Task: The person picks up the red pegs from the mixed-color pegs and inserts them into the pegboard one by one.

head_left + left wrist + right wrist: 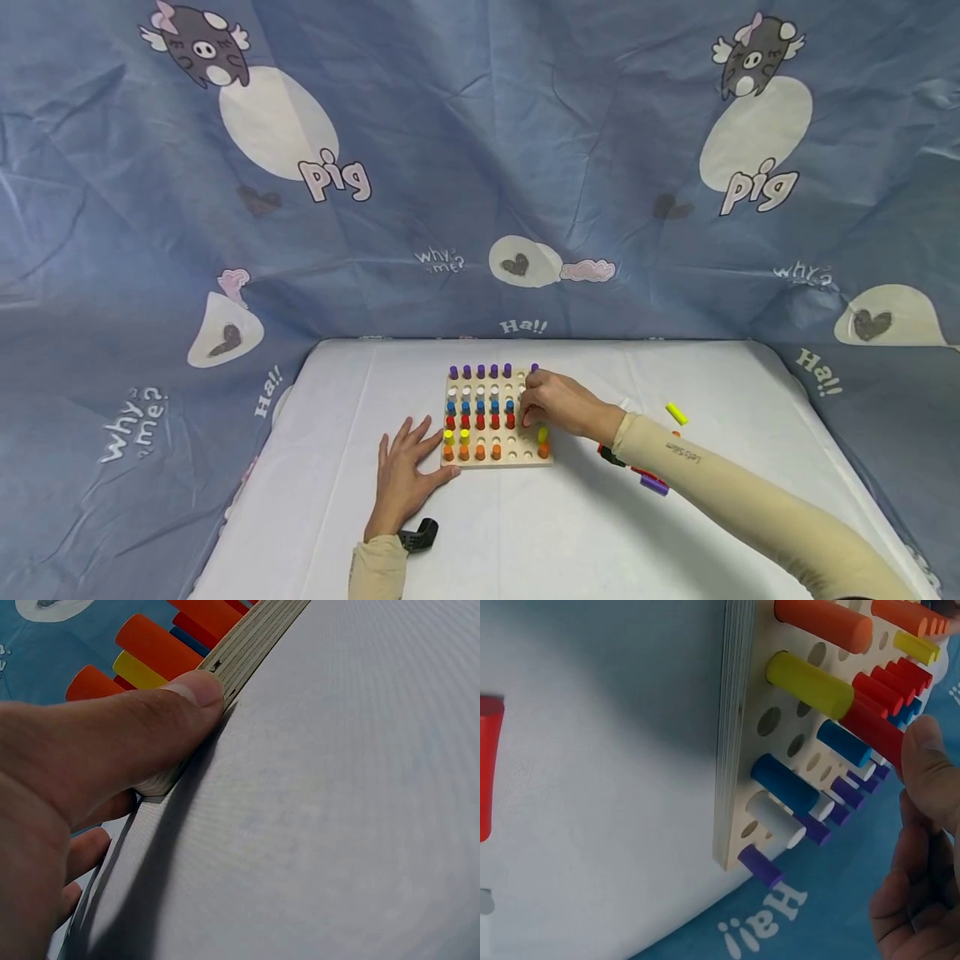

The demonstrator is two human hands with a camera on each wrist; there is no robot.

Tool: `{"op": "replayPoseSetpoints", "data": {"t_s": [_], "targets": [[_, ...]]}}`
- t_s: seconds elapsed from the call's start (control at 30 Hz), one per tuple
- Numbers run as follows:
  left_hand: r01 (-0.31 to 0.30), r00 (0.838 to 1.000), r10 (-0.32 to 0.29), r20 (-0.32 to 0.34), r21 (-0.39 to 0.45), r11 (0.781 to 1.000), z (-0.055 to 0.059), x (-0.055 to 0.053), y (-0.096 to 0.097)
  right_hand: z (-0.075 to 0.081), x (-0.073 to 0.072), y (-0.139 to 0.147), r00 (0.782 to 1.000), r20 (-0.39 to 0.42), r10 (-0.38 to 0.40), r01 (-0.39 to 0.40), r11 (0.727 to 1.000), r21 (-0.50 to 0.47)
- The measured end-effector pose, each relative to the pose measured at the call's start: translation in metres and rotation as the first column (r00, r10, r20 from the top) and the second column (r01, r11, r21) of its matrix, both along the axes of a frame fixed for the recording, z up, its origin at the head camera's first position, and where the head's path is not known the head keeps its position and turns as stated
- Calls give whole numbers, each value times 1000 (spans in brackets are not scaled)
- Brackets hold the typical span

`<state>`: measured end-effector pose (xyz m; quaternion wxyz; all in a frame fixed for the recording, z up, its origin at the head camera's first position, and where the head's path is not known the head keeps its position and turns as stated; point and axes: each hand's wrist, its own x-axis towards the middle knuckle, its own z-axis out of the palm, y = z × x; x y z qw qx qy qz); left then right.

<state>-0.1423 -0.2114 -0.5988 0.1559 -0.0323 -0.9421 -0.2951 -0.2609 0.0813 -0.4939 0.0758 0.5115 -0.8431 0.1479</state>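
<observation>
Pegboard [497,464]: flat on white tabletop [525,533]; purple pegs [481,372] along 12 o'clock edge, orange pegs [480,452] along 6 o'clock edge. Right hand [564,404]: at pegboard's 3 o'clock; grip narrow, pinching red peg [876,736] by upper end; lower end hidden behind standing yellow peg [810,684]. Left hand [405,471]: at 8 o'clock; fingers spread wide, thumb against pegboard edge. Loose yellow peg [677,414]: 3 o'clock, well apart. Loose purple peg [654,484]: 4 o'clock.
</observation>
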Motion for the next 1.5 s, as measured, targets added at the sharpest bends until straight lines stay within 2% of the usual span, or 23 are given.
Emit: {"op": "replayPoseSetpoints", "data": {"t_s": [0.23,0.47,0.77,1.1,1.5], "targets": [[-8,999,8,48,2,1000,0,0,0,-9,-1,-3,999,32,-19,18,999,35],[-8,1000,8,30,2,1000,0,0,0,-16,-4,-4,1000,13,-23,23,999,35],[-5,999,5,40,-6,1000,1,0,-1,-17,-6,-8,1000,-17,-8,8,1000,24],[-4,998,4,60,0,1000,2,0,-1,-14,-7,-7,999,37,-23,22,999,44],[0,999,0,43,2,1000,2,0,0,-13,-6,-4,999,40,-22,20,998,51]]}}
